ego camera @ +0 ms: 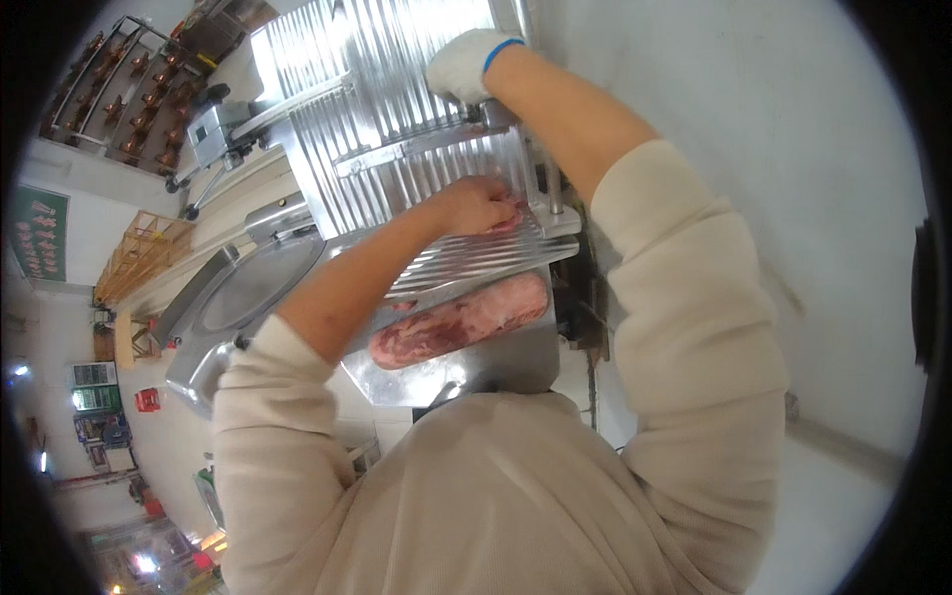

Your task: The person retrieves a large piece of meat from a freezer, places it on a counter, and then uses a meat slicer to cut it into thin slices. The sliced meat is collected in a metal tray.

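A meat slicer stands before me, with its ridged metal carriage [349,178] spread under both hands. My bare left hand [472,207] reaches across to the right side of the carriage, its fingers closed on a small piece of red meat [509,221]. Farther off, my right hand [465,67] wears a white glove with a blue cuff and rests at the upper right of the ridged plate; its fingers are hidden from me. Nearer my body, a long log of marbled raw meat [461,321] lies on the slicer's metal tray [416,383]. A meat scrap [404,306] sits beside it.
Left of the carriage is the round blade cover [256,286]. A metal arm with a block [216,134] juts out on the far left. A white wall [744,149] runs close along the right. Wooden racks [141,253] and a loaded metal rack [123,97] stand beyond.
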`<action>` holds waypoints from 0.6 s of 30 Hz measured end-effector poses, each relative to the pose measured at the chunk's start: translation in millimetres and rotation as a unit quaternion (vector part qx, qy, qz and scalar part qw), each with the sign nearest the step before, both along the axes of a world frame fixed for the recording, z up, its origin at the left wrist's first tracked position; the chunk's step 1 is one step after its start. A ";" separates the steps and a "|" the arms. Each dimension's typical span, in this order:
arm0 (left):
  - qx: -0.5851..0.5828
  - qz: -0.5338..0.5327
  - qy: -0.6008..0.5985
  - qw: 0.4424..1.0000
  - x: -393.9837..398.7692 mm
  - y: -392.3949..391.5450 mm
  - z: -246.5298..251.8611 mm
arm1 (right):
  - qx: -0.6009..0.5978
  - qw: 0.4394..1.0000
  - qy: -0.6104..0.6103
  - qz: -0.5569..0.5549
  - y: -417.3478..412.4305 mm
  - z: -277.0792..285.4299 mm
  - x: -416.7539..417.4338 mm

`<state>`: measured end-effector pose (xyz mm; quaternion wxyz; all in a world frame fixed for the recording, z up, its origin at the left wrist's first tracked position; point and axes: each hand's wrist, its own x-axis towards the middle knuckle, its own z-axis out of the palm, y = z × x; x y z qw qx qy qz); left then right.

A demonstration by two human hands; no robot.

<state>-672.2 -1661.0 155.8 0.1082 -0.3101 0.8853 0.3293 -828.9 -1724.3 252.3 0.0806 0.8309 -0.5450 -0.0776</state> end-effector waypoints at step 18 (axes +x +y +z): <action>0.289 0.370 0.522 0.712 205.5 167.0 108.7 | 0.034 0.996 0.072 0.040 86.3 -50.6 39.7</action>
